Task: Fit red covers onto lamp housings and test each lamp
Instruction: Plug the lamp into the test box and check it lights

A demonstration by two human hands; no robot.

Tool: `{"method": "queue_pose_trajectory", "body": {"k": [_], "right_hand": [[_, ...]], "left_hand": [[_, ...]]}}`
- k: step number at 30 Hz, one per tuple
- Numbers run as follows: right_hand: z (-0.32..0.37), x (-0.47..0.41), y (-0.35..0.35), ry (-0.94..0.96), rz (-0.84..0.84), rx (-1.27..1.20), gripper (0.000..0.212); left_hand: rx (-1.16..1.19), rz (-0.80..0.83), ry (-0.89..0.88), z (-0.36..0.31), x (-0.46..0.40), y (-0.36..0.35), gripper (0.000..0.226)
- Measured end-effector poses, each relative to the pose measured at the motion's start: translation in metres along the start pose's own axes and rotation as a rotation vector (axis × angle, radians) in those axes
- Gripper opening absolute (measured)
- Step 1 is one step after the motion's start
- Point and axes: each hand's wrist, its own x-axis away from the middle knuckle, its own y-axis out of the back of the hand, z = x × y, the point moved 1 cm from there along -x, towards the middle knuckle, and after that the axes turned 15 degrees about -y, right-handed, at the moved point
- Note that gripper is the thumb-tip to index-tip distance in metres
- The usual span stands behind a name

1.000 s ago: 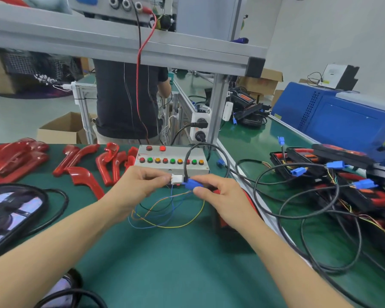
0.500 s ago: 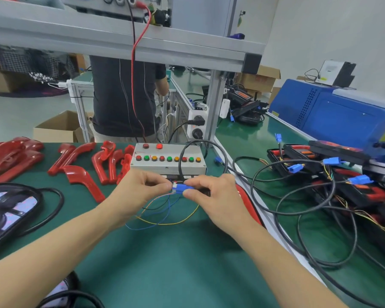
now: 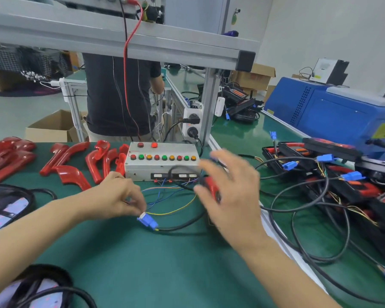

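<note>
The left hand has its fingertips pinched on the white plug end of the mated blue connector, which lies on the green mat just below those fingers. The right hand hangs open, fingers spread and blurred, holding nothing, above the lamp, whose red cover shows beneath its thumb. A black cable runs from the connector toward that lamp, while thin coloured wires loop between the two hands back to the test box just beyond them. Spare red covers lie beyond the left hand; more wired lamp housings are piled to the right of the right hand.

The risk, as I judge it, sits with the wires: a tug from the left hand could strain the thin leads or part the plug. The open hand could also snag the cable loop on its way to the buttons and drag the lamp.
</note>
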Motion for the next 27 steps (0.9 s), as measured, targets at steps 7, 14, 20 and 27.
{"method": "queue_pose_trajectory", "body": {"k": [7,14,20,27], "right_hand": [[0.024,0.035,-0.009,0.104,0.261,0.115,0.023],[0.017,0.071,-0.034,0.229,0.331,0.394,0.017],[-0.036,0.022,0.02,-0.307,-0.025,0.107,0.023],[-0.101,0.002,0.022,-0.868,0.609,0.482,0.069]], "left_hand": [[-0.021,-0.129,0.083,-0.001,-0.004,-0.002,0.013],[-0.046,-0.442,-0.175,-0.039,-0.021,-0.014,0.036],[-0.427,-0.169,-0.207,-0.032,-0.011,-0.052,0.056],[-0.526,-0.13,-0.188,-0.036,-0.026,-0.059,0.055]]}}
